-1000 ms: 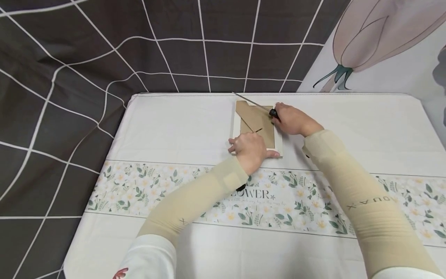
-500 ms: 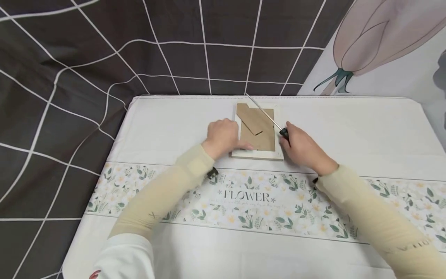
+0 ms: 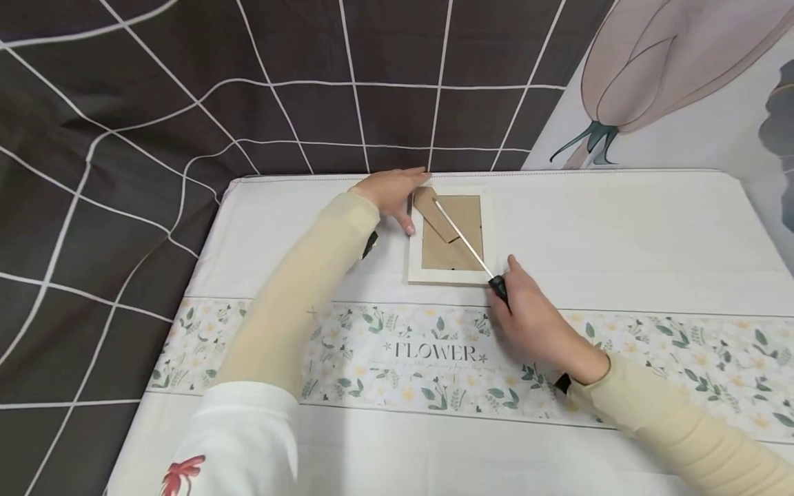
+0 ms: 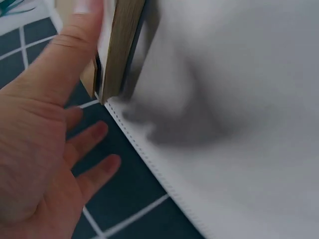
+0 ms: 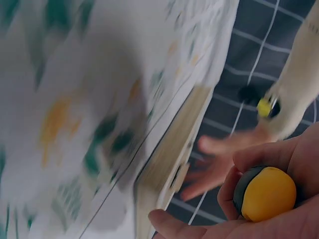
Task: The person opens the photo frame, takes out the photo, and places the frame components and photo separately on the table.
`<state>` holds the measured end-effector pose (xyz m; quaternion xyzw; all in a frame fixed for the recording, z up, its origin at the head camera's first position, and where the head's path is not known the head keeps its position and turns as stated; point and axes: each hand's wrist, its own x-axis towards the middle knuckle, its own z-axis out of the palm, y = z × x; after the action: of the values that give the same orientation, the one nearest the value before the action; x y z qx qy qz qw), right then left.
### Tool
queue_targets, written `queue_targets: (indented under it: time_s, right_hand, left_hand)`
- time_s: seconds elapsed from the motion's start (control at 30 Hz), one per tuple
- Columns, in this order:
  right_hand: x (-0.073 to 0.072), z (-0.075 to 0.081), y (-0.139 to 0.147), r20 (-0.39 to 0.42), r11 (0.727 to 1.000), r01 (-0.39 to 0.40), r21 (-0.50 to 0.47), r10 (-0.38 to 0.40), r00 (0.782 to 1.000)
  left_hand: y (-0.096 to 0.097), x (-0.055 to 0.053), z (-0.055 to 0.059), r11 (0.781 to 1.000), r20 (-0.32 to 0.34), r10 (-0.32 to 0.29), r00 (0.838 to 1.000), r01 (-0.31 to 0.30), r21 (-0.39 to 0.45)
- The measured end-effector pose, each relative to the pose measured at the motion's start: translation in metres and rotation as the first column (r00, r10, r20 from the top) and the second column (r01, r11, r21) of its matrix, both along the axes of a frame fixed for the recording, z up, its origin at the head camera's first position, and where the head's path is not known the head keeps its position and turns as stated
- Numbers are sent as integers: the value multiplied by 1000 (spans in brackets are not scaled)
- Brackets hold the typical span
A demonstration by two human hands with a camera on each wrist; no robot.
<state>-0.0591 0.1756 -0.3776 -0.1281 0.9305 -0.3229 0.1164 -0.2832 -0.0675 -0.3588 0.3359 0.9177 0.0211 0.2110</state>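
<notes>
A picture frame (image 3: 455,277) with a pale border lies face down, its brown backing board (image 3: 468,213) and slanted stand leg (image 3: 434,219) uppermost. My left hand (image 3: 392,192) is at its far left corner, thumb and fingers spread. In the left wrist view the thumb (image 4: 65,59) lies along the frame's side (image 4: 122,47); whether it presses there I cannot tell. By the near right corner my right hand (image 3: 535,318) grips a screwdriver (image 3: 498,288), its shaft slanting across the board. The handle's yellow end (image 5: 270,194) shows in the right wrist view.
A white tablecloth (image 3: 298,234) with a floral band reading FLOWER covers the table. Right behind the far table edge hangs a dark cloth (image 3: 397,110) with white grid lines. A pale curtain (image 3: 670,76) with a large flower print is at the right.
My left hand has gone from the frame's near edge, past its left side, to the far left corner. The right hand has drawn the screwdriver nearer, and its tip now lies over the board.
</notes>
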Motion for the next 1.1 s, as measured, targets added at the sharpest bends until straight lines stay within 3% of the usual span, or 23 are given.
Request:
queue_targets:
  time_s: [0.13,0.23,0.33,0.43,0.83,1.1]
  right_hand:
    - [13,0,-11,9,999,-20,-32,20,1000]
    - [19,-3,-15,16,999,-22,-44,23,1000]
    - [23,-7,-17,9,998,-18,-57,18,1000]
    - [24,-9,-18,6,997,-15,-71,16,1000]
    - [22,-10,-22,33,997,-26,-72,29,999]
    - [16,-7,-25,59,999,-23,29,21,998]
  left_hand:
    - [15,1,1,982,-51,-112,992,103,-157]
    - [19,2,0,974,-31,-152,988,144,-172]
    - [20,2,2,988,74,-91,993,99,-116]
    - [19,-1,4,997,150,-14,989,26,-76]
    - [17,-7,-3,999,102,31,994,-27,-43]
    - [13,-9,-1,996,92,77,993,-72,-55]
